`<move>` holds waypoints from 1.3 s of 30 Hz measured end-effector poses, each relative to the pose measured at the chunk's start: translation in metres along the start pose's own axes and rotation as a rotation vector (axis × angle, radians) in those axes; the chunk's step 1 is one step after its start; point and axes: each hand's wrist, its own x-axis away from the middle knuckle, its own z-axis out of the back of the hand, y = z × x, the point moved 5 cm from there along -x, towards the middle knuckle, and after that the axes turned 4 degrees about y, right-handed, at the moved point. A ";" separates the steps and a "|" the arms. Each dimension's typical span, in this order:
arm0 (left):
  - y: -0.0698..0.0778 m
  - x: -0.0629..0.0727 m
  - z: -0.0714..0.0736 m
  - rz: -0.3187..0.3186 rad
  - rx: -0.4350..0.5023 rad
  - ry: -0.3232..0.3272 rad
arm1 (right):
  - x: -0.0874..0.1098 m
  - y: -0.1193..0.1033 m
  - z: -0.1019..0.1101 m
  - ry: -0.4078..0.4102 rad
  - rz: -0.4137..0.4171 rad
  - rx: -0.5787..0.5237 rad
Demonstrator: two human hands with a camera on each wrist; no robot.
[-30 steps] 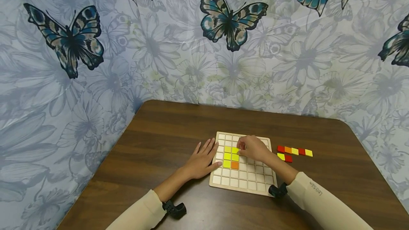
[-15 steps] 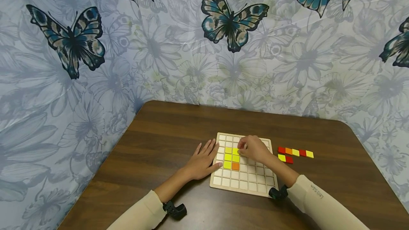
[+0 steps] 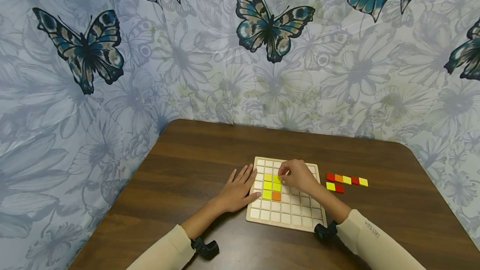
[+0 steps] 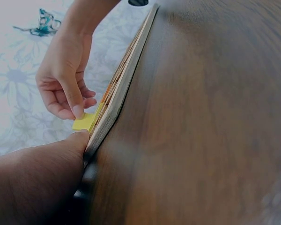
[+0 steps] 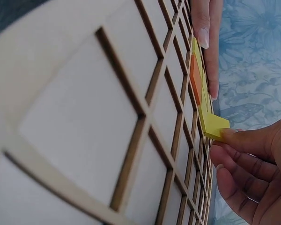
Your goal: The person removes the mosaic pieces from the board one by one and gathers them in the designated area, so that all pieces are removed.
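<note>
My right hand [image 3: 298, 176] pinches a yellow square tile [image 5: 216, 126] between thumb and fingertips, tilted up off the grid board [image 3: 285, 216]. In the right wrist view the tile's lower edge is right at the grid, beside an orange tile [image 5: 195, 79] and other yellow ones. My left hand [image 3: 234, 191] lies with fingers spread along the board's left edge, thumb over its rim. Several yellow tiles [image 3: 267, 185] sit in the board's cells in two columns, with the orange tile at the near end of the right column.
Right of the board, loose tiles lie in two rows on the brown table [image 3: 195, 145]: red [image 3: 330, 176], orange [image 3: 339, 178] and yellow [image 3: 363, 181] among them. A butterfly-patterned cloth [image 3: 210, 74] hangs behind the table.
Both hands stay nearly in place; the right fingers keep to the same cell and lift very slightly. The whole view shifts a little downward.
</note>
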 end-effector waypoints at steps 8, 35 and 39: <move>0.001 0.000 0.000 0.001 -0.001 -0.004 | 0.004 -0.002 0.001 0.004 -0.028 -0.026; 0.001 0.000 0.002 -0.035 0.022 0.036 | 0.043 0.000 0.037 0.082 -0.108 -0.057; 0.001 0.000 0.002 -0.037 0.022 0.031 | 0.050 0.004 0.041 0.085 -0.124 -0.070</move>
